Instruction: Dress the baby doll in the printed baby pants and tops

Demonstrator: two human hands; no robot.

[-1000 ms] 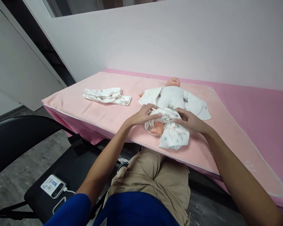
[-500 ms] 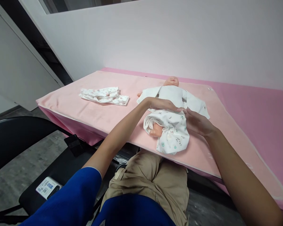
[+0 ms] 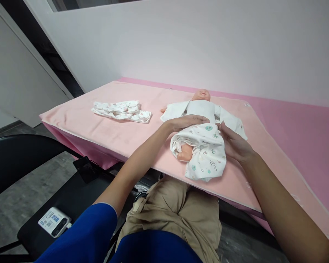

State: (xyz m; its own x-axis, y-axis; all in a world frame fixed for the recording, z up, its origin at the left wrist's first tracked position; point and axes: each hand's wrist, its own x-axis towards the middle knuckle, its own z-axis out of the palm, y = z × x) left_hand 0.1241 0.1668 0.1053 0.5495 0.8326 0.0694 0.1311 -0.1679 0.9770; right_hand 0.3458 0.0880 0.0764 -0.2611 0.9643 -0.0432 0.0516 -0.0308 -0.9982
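A baby doll (image 3: pixel 202 95) lies on its back in a white top (image 3: pixel 199 108) with spread sleeves. Printed baby pants (image 3: pixel 208 153) cover its lower body, and one bare foot (image 3: pixel 184 152) pokes out of a bunched leg opening. My left hand (image 3: pixel 188 122) lies across the doll's waist with straight fingers along the top edge of the pants; its thumb is hidden. At the right side of the waist, my right hand (image 3: pixel 235 142) is closed on the pants' edge, thumb up, the other fingers partly hidden behind the cloth.
A folded printed baby garment (image 3: pixel 122 111) lies to the left on the pink blanket (image 3: pixel 79 106) covering the table. A black chair (image 3: pixel 82 197) at the lower left holds a white device (image 3: pixel 54 222) and a dark flat object (image 3: pixel 85 169). A white wall (image 3: pixel 197 47) stands behind.
The top edge of the pants has risen toward the doll's chest, showing more print. My hands have moved apart from their touching fingertips. The view has shifted slightly.
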